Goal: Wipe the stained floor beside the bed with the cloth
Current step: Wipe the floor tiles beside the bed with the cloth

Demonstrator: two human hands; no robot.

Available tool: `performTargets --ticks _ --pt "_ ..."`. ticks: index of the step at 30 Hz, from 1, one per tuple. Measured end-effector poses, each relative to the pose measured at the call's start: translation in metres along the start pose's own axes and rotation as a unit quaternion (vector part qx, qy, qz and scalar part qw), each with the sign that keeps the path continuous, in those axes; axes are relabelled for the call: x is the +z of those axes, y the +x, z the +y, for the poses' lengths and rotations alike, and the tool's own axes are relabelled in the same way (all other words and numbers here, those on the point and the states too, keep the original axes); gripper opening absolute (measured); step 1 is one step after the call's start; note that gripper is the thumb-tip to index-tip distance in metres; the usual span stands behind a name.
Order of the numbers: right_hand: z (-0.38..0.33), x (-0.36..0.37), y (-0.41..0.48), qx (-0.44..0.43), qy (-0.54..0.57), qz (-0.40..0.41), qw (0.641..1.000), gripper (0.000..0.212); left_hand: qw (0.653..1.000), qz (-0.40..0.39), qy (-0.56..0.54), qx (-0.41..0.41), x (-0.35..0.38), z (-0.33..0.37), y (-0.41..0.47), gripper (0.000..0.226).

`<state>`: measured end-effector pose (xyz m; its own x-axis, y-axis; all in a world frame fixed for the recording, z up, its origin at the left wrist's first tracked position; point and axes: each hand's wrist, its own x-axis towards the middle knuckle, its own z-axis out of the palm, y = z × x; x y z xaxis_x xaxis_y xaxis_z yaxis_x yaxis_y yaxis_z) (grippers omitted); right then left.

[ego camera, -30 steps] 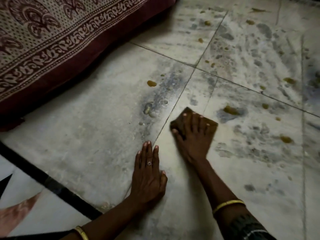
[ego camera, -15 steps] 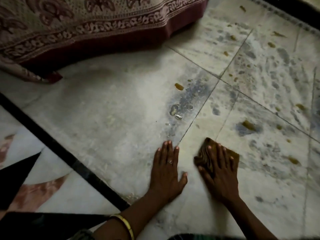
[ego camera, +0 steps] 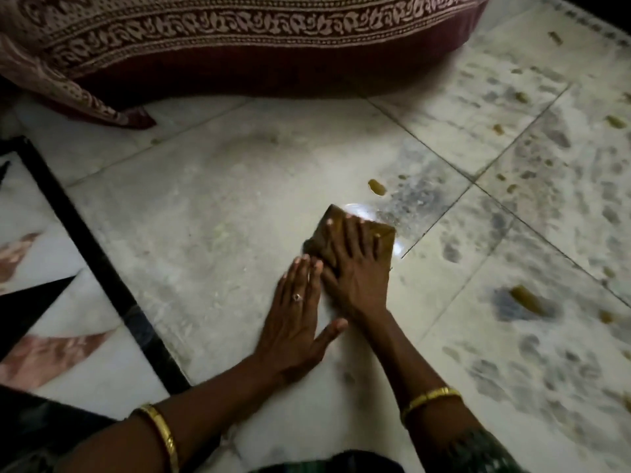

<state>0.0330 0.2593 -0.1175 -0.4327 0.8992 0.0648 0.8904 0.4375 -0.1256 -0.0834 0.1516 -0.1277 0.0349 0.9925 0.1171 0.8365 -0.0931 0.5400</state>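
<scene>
Now, in the head view, your right hand [ego camera: 358, 271] lies flat on the folded brown cloth [ego camera: 336, 213]. Its fingers are straight and spread, pressing the cloth down on the floor [ego camera: 205, 233]. Your left hand [ego camera: 297, 326] is planted palm-down on bare tile just beside it, fingers together and thumb out, holding nothing. The cloth sits at the near edge of a wet gleam [ego camera: 363, 211], with a yellow-brown spot [ego camera: 376, 187] just beyond it.

Here is what could go wrong. The cloth is small and looks dark already, so a push through that spot may smear it across the pale tile rather than lift it. The wet patch looks slick, and if your bracing palm slides onto it, your weight could go with it. Your two hands are very close, so a stroke pulled back toward you would run the cloth into your left fingers. Off to your right a larger blot [ego camera: 527, 300] and many small spots lie well apart from the cloth, and short strokes here would likely miss them.

The surface is pale marble-like tile with thin dark joints, mottled with grey smudges [ego camera: 420, 199] on the right. A black inlay strip [ego camera: 102, 268] crosses at the left. The bed [ego camera: 273, 70] runs along the top, and a corner of its patterned bedspread [ego camera: 205, 22] reaches down to the floor. The light is dim.
</scene>
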Motion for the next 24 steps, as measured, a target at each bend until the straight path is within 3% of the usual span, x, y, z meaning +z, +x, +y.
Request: performTargets --ticks 3,6,12,18,24 --pt "0.003 0.0 -0.04 -0.073 0.01 0.021 0.997 0.061 0.999 0.034 -0.025 -0.032 0.0 0.007 0.023 0.082" --pt "0.028 0.0 -0.049 -0.083 0.013 0.041 0.996 0.058 0.998 0.03 -0.037 -0.051 0.01 0.009 0.051 0.08" --pt "0.036 0.009 0.024 0.109 -0.032 0.032 0.993 0.066 1.0 0.013 0.013 0.008 0.022 0.014 0.066 0.09" --pt "0.044 0.011 0.086 -0.074 -0.026 0.009 0.997 0.065 0.998 0.04 0.031 -0.023 0.027 0.021 0.076 0.094" --pt "0.123 0.0 0.157 0.065 -0.058 -0.008 0.996 0.066 0.996 0.009 0.088 -0.004 0.028 0.018 0.074 0.084"
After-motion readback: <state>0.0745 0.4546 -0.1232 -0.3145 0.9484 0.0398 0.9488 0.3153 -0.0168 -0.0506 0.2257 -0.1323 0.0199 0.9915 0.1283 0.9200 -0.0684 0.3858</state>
